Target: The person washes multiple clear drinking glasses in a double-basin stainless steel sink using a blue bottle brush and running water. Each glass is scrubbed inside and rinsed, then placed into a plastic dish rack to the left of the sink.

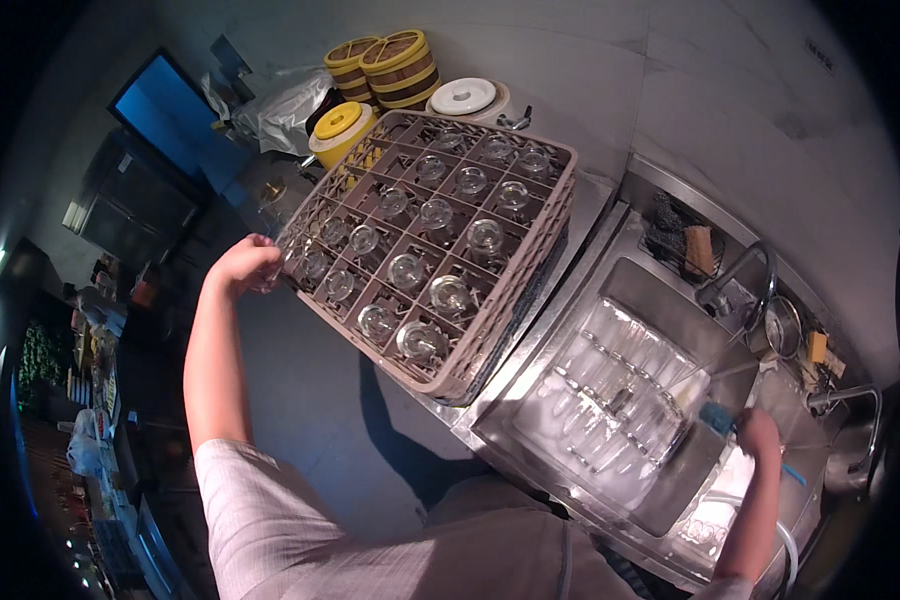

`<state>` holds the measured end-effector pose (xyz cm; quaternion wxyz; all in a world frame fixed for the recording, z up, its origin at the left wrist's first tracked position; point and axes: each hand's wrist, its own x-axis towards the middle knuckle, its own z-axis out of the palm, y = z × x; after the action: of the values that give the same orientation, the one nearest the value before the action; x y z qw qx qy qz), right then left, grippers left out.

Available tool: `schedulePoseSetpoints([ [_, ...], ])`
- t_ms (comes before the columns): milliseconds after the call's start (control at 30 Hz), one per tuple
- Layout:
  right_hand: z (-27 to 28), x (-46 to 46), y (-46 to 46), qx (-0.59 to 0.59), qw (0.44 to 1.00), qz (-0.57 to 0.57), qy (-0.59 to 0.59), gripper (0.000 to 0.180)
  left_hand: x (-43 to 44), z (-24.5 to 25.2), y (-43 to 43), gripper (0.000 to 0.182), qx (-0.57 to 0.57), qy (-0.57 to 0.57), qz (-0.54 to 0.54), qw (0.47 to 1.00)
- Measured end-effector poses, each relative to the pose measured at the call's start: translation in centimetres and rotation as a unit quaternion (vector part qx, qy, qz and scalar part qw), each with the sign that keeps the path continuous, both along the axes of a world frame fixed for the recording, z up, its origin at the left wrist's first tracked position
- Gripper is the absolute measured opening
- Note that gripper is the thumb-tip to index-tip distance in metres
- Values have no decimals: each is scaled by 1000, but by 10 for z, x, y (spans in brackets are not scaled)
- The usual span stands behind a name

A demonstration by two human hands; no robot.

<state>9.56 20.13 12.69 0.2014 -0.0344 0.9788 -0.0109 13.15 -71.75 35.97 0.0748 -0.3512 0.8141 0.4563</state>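
My left hand (249, 264) is at the left corner of a brown plastic glass rack (461, 367), its fingers curled around something clear, perhaps a drinking glass, partly hidden. Upturned glasses (422, 341) stand in many of the rack's compartments. On the right, my right hand (757, 433) grips a blue-handled brush (718, 418), its teal head over the sink's right side. Many clear glasses (615, 390) lie on their sides in rows in the foamy steel sink (694, 480).
Behind the rack stand a yellow-lidded container (339, 120), a white-lidded one (463, 96) and wooden barrels (401, 64). A curved faucet (769, 277) and a wire basket with a scouring pad (669, 219) border the sink. A second faucet (855, 390) is farther right.
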Motion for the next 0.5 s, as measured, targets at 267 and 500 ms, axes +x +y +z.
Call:
schedulePoseSetpoints([
  [267, -30, -72, -46, 76, 996, -39, 37, 19, -98, -35, -38, 57, -501, -155, -174, 833],
  [500, -1, -100, -98, -8, 994, -87, -60, 25, -97, -94, -176, 49, -517, -115, -239, 814],
])
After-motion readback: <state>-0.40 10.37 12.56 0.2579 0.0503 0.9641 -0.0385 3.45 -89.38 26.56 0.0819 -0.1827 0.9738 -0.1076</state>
